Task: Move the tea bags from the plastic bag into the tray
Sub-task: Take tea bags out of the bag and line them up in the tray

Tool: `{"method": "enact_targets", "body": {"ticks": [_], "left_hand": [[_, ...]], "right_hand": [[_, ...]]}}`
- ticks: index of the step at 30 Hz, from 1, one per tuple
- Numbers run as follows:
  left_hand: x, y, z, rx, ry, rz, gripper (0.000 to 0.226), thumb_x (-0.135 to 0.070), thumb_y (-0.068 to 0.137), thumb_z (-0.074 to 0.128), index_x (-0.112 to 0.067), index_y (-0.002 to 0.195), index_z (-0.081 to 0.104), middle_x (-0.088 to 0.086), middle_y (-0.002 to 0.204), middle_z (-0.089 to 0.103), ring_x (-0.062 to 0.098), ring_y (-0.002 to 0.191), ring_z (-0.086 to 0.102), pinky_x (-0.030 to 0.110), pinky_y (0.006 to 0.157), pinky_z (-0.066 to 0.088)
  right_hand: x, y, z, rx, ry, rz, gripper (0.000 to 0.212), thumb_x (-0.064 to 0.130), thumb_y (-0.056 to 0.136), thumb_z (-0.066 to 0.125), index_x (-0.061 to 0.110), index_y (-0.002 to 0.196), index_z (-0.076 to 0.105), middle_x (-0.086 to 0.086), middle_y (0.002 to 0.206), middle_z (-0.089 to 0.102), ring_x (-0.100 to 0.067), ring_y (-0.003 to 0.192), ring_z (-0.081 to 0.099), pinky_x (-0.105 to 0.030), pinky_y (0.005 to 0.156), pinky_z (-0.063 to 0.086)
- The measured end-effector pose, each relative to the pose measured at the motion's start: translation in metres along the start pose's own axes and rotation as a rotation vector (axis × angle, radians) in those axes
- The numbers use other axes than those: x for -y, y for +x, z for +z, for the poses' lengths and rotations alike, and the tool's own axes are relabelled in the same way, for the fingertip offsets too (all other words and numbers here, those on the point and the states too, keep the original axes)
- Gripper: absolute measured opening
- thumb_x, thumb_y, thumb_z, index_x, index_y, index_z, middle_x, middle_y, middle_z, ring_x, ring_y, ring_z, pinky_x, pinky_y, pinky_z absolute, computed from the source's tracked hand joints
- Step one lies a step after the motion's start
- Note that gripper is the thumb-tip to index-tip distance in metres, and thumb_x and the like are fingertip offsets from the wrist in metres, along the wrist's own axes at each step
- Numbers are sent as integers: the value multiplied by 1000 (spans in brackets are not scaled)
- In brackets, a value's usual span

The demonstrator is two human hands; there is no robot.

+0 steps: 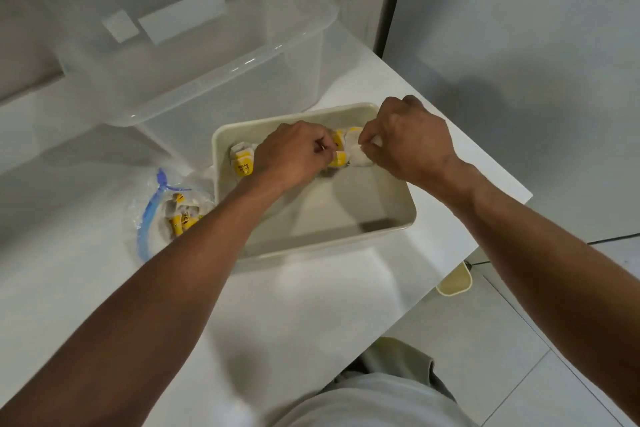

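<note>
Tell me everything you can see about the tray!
The tray is a cream rectangle with rounded corners and low walls, probably plastic. It sits flat on the white table, near its right edge. Its near half is bare; a few yellow-tagged tea bags lie at the far end. The left hand and right hand reach in there, pinching tea bags. The bag lies by its left wall, a clear box behind.

tray — cream | tea bags — yellow-white, seemingly | plastic bag: clear, blue-edged
</note>
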State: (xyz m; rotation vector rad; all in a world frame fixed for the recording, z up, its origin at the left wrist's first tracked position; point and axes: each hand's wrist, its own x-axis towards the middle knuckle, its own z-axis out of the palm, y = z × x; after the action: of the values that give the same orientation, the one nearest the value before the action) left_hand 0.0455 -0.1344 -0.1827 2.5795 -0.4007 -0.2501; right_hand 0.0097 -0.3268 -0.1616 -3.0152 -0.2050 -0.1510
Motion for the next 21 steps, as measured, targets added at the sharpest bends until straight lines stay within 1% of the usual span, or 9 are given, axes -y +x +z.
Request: {"method": "enact_targets", "body": {"ticks": [4,7,9,12,14,16,17,19,21], "left_hand": [[1,3,5,90,-64,2,6,-33,79,77,-31,84,77,-22,68,61,9,80,63,31,76,54],[0,9,8,44,-29,-36,6,-34,80,74,-33,86,77,-21,71,63,11,83,64,32,76,54],[-1,12,10,-14,37,-72,9,-33,81,68,-36,87,74,-16,82,69,16,90,66,32,76,54],[-4,14,16,-71,130,-111,17,-32,80,62,-36,92,73,-9,94,73,23,94,66,33,75,54],[-4,14,20,-96,162,-129,22,-31,80,59,-36,96,73,-6,96,73,27,94,66,35,76,54],[-3,16,22,-116,175,-121,23,-33,79,58,-36,97,72,-6,95,73,28,93,66,35,76,54],[-2,16,24,-124,184,-109,23,-33,80,58,-36,98,72,-5,95,73,29,93,66,35,75,54],[1,15,25,-135,206,-79,22,-33,81,58,-35,99,71,-5,93,73,29,91,65,33,72,52],[2,14,26,-132,244,-43,21,-33,82,58,-33,99,71,-4,92,73,30,90,66,33,71,50]], "right_hand": [[2,3,-2,65,-102,-60,19,30,93,55,24,92,73,-3,99,52,-25,98,48,-28,54,29],[1,11,1,42,-155,-75,16,24,93,54,15,83,62,-3,92,48,-25,93,47,-24,48,16],[2,16,4,30,-210,-93,17,16,89,57,13,73,55,-3,83,41,-24,81,42,-24,47,12],[4,20,10,62,-322,-146,15,13,85,61,14,70,66,-3,80,34,-23,76,32,-24,47,8],[6,20,9,66,-356,-149,15,12,82,62,14,68,67,-4,78,32,-25,75,37,-25,49,10],[7,20,8,63,-358,-142,12,10,78,64,12,66,66,-5,77,33,-29,76,46,-26,50,14],[7,20,8,54,-352,-145,11,9,77,65,12,67,67,-6,77,37,-31,78,48,-26,51,13],[6,20,9,51,-349,-156,9,11,80,64,12,74,70,-8,84,48,-31,82,48,-25,50,8],[5,20,9,47,-352,-168,13,13,87,58,12,85,71,-9,93,51,-29,88,48,-25,48,9]]}}
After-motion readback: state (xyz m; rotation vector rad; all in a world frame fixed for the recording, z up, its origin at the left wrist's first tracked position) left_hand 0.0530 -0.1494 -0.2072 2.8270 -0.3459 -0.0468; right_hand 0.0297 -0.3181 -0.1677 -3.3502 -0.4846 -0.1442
